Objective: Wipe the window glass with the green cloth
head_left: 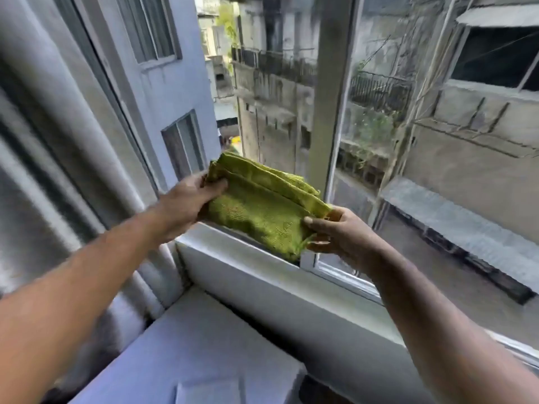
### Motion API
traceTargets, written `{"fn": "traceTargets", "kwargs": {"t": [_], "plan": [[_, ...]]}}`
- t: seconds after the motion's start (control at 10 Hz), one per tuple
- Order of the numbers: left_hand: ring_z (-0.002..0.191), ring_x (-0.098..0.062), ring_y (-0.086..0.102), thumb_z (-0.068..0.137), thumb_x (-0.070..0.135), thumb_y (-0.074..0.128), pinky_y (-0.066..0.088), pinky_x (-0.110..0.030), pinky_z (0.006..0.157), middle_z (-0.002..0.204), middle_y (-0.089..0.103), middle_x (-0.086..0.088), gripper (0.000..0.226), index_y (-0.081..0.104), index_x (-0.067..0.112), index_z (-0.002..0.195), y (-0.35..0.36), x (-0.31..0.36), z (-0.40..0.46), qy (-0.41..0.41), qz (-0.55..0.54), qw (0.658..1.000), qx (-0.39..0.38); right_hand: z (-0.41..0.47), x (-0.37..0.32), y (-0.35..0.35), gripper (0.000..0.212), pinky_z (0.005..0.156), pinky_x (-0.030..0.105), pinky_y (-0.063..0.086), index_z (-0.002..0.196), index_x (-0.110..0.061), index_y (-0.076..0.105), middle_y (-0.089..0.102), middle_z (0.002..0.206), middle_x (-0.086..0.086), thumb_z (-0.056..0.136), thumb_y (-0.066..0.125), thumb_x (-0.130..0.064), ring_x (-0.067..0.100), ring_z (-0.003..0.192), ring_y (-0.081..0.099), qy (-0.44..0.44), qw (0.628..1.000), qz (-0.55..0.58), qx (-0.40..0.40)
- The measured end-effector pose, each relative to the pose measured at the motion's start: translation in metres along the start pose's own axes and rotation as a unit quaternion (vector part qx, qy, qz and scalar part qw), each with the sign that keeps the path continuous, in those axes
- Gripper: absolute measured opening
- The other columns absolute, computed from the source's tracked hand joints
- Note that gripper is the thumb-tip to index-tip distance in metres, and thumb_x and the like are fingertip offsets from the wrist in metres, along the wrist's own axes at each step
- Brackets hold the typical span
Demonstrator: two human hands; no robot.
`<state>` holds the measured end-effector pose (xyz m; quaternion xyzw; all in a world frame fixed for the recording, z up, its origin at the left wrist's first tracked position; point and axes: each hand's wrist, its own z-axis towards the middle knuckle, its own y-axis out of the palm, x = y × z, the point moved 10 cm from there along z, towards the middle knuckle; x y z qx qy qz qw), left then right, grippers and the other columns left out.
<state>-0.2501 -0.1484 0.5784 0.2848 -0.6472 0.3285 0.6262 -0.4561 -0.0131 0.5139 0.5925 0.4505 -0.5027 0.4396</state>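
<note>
A folded green cloth [262,205] is held up in front of the window opening, above the sill. My left hand [186,199] pinches its upper left corner. My right hand [335,231] grips its lower right edge, thumb on top. The window glass [452,170] is the sliding pane to the right, behind a white upright frame bar [326,112]. The cloth hangs apart from the glass, to the left of the pane.
The left part of the window is open to the street and buildings outside. A white sill and track [262,266] run below the cloth. A pale wall and frame [58,141] stand at the left. A white flat surface [204,360] lies below.
</note>
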Motion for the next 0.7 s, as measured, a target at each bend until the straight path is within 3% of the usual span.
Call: {"fn": "traceTargets", "kwargs": {"t": [0.1,0.2,0.3,0.4,0.5,0.6,0.7], "plan": [[0.079,-0.013,0.071,0.104,0.006,0.043,0.059,-0.031,0.084,0.113,0.065,-0.018,0.032,0.053,-0.004,0.132,-0.070,-0.155,-0.044,-0.161,-0.026,0.984,0.070,0.042,0.131,0.068,0.013,0.061,0.028,0.056,0.102,-0.017,0.065,0.064,0.076,0.004,0.093,0.065,-0.008,0.015,0.061,0.060,0.134,0.991,0.028,0.002],[0.089,-0.025,0.066,0.103,0.009,0.049,0.054,-0.046,0.097,0.117,0.064,-0.023,0.032,0.056,-0.006,0.130,-0.105,-0.331,-0.115,-0.328,-0.041,0.936,0.124,0.050,0.287,0.123,0.010,0.049,0.022,0.052,0.100,-0.014,0.060,0.062,0.070,0.001,0.099,0.056,-0.005,0.010,0.051,0.058,0.264,0.964,0.012,0.030],[0.069,-0.017,0.067,0.099,0.008,0.059,0.059,-0.026,0.062,0.099,0.068,-0.019,0.009,0.064,0.002,0.103,-0.114,-0.484,-0.181,-0.437,-0.045,0.881,0.175,0.032,0.435,0.142,0.006,0.051,0.027,0.058,0.099,-0.012,0.061,0.066,0.086,0.006,0.098,0.060,-0.005,0.016,0.065,0.065,0.367,0.927,-0.020,0.073],[0.048,-0.008,0.065,0.095,0.000,0.062,0.054,-0.021,0.051,0.066,0.072,-0.004,0.011,0.063,0.004,0.085,-0.107,-0.626,-0.219,-0.497,-0.088,0.841,0.196,0.024,0.573,0.150,0.009,0.044,0.024,0.054,0.089,-0.014,0.062,0.066,0.085,0.006,0.095,0.066,-0.008,0.015,0.064,0.065,0.439,0.891,-0.067,0.090],[0.046,-0.006,0.065,0.094,-0.004,0.061,0.053,-0.017,0.046,0.052,0.070,0.003,0.021,0.062,0.007,0.077,-0.118,-0.660,-0.235,-0.509,-0.101,0.820,0.240,0.023,0.601,0.157,0.011,0.045,0.029,0.057,0.097,-0.011,0.064,0.067,0.081,0.007,0.090,0.072,-0.008,0.016,0.059,0.067,0.440,0.891,-0.048,0.106],[0.066,-0.012,0.068,0.091,0.003,0.067,0.057,-0.024,0.063,0.071,0.075,-0.002,0.007,0.069,0.003,0.098,-0.151,-0.696,-0.240,-0.502,-0.028,0.807,0.310,0.029,0.635,0.142,0.034,0.074,0.048,0.062,0.122,-0.003,0.059,0.067,0.098,0.015,0.091,0.071,-0.009,0.031,0.082,0.066,0.416,0.888,-0.126,0.150],[0.100,-0.021,0.068,0.088,0.019,0.073,0.052,-0.032,0.087,0.116,0.074,-0.010,0.039,0.065,0.007,0.123,-0.154,-0.661,-0.236,-0.490,0.127,0.811,0.294,0.018,0.599,0.122,0.035,0.085,0.034,0.052,0.130,-0.010,0.057,0.066,0.120,0.013,0.099,0.061,-0.026,0.023,0.094,0.061,0.353,0.881,-0.283,0.140]]}}
